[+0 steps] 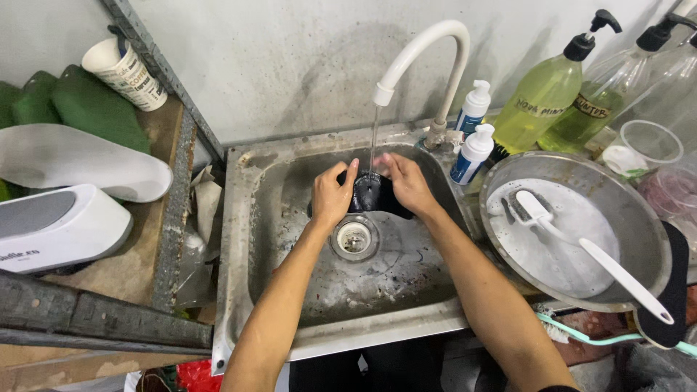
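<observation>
Sink [239, 239]: steel basin, scuffed and wet, with the drain [354, 237] in the middle of its floor, just below the hands.
Tap [421, 51]: white gooseneck arching over the basin; a thin stream falls from its spout straight onto the black object, which is held there so the water hits it.
Black object [370, 197]: dark, wet, soft-looking thing, perhaps a cloth or a sponge; I cannot tell which. It sits over the back half of the basin, above the drain, so the runoff goes straight down.
Left hand [332, 199]: fingers curled shut around the left end of the black object, thumb up, gripping from the side so the top stays open to the stream.
Right hand [408, 185]: fingers closed on the right end, mirroring the other hand; the two together spread or squeeze the object under the water.
Pan [639, 239]: wide metal pan on the table right of the sink, filled with soapy water, set within easy reach.
Brush [581, 243]: white long-handled brush resting in the pan, head in the suds, handle over the rim.
Soap bottles [541, 101]: pump bottles of green liquid stand behind the pan, against the wall, near the tap.
</observation>
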